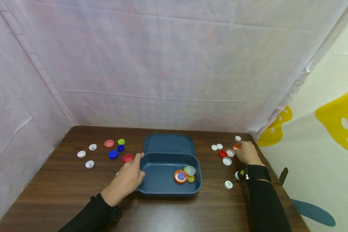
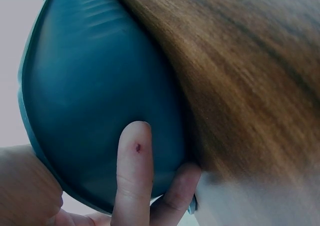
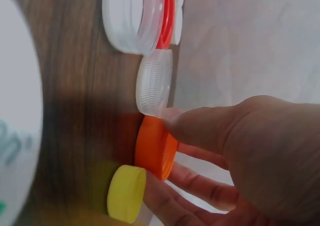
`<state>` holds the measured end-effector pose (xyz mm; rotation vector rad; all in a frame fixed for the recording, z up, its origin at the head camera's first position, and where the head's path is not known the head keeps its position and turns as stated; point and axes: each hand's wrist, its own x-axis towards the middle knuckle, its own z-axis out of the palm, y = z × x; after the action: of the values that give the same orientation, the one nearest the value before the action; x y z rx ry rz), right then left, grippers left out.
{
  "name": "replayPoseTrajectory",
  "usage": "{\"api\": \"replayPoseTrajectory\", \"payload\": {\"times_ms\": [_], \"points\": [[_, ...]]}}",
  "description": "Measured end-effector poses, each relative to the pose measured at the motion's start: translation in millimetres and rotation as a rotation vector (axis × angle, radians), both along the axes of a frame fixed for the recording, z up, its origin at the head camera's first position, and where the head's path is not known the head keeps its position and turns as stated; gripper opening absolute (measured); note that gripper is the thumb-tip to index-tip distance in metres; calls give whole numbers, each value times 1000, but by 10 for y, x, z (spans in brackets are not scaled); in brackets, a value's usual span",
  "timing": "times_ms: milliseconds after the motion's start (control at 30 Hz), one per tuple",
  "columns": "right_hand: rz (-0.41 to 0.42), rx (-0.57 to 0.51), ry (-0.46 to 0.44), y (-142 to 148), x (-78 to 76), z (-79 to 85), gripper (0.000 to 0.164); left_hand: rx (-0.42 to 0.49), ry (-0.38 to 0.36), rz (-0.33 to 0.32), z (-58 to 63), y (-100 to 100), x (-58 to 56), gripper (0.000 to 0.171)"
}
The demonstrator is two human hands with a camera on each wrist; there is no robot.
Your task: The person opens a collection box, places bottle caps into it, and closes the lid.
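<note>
Outstretched, the right hand (image 1: 247, 154) pinches a round orange cap (image 3: 156, 147) on the wood-grained counter (image 1: 168, 212), beside a ridged translucent cap (image 3: 154, 84); the left hand (image 1: 125, 179) grips a smooth blue box's (image 1: 158, 175) left side.

Box (image 1: 158, 175) between scattered caps (image 1: 113, 154)

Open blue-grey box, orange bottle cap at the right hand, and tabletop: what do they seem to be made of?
Blue-grey box: probably molded plastic, smooth with a soft sheen; thin walls, rounded corners.
Orange bottle cap: likely plastic, satin; even color, smooth side.
Tabletop: brown, slightly glossy, with streaky grain and a hazy glare; wood or wood-look laminate, can't tell which.
</note>
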<state>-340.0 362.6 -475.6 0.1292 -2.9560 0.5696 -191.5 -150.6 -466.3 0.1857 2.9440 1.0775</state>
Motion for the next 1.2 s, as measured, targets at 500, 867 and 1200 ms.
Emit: {"api": "replayPoseTrajectory", "payload": {"times_ms": [500, 867, 1200], "points": [[0, -28, 72, -159, 99, -26, 36, -12, -2, 1, 6, -9, -4, 64], [-17, -65, 92, -218, 156, -16, 36, -14, 6, -18, 26, -4, -2, 65], [-16, -73, 98, -247, 198, -4, 40, -27, 7, -15, 25, 4, -3, 65]]}}
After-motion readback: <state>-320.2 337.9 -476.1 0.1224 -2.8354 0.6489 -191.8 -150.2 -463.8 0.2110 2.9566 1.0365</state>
